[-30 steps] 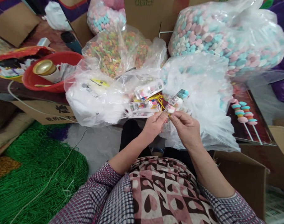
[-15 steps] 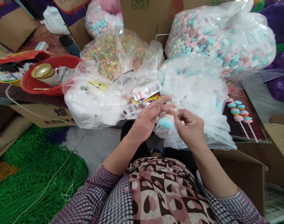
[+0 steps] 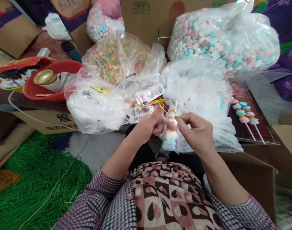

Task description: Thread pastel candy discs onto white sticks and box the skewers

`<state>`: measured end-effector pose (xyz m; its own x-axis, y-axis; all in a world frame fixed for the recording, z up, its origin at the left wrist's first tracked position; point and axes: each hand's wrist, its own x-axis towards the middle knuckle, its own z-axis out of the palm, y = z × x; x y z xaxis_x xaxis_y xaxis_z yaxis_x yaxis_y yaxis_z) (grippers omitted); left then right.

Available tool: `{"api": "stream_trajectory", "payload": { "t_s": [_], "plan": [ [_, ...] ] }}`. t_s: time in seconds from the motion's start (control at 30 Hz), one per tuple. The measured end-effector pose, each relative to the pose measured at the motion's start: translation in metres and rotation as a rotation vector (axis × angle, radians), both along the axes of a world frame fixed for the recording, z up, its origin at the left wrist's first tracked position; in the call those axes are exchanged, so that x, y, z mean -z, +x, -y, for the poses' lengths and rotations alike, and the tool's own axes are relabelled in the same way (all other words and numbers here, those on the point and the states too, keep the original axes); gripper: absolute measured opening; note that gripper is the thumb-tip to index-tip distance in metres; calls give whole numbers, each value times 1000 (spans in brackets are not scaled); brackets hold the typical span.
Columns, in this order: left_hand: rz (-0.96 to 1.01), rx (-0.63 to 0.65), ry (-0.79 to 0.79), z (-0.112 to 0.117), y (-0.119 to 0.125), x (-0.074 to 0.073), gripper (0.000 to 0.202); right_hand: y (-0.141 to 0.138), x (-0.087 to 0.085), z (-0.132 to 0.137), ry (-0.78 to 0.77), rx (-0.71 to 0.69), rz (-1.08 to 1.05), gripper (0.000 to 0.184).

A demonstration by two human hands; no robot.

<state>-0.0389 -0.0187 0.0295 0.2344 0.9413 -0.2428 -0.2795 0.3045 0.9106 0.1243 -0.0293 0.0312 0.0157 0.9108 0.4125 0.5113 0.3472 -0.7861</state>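
Between my hands hangs a marshmallow skewer in clear wrap, its blue end lowest, with white and pink pieces above. My right hand pinches at its upper part, thumb against fingertips; the exact grip point is small and blurred. From the other side my left hand reaches in with the index finger stretched out against the skewer and the other fingers loosely curled. Just beyond the left hand lie yellow twist ties and printed packets. Clear plastic bags spread out behind the right hand.
Two finished-looking marshmallow skewers lie on the dark table at right. Big bags of marshmallows and colourful gummies stand behind. At left are a red basin and a white plastic bag. Green cord heaps on the floor.
The skewer has swung from tilted to hanging nearly upright, lower down. My left hand has gone from flat, stretched fingers above it to curled with one finger out. My right hand keeps its pinch.
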Motion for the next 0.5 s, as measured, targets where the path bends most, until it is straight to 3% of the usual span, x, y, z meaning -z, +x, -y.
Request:
{"api": "stream_trajectory", "payload": {
  "t_s": [0.1,0.17,0.23,0.3,0.37,0.5],
  "plan": [
    [-180,189,100,4,4,8,68,2,-5,-1,41,30,3,12],
    [-132,156,91,4,7,15,68,0,-5,2,44,-12,9,12],
    [10,123,78,2,9,17,54,-1,-1,4,16,-77,-9,12],
    [109,103,91,0,6,16,33,1,7,5,-76,-139,-78,11],
    [103,107,151,-1,2,12,25,6,17,3,-221,-185,-214,12],
    [-132,305,407,5,1,5,16,20,27,2,-361,-272,-520,16]
  ]
}}
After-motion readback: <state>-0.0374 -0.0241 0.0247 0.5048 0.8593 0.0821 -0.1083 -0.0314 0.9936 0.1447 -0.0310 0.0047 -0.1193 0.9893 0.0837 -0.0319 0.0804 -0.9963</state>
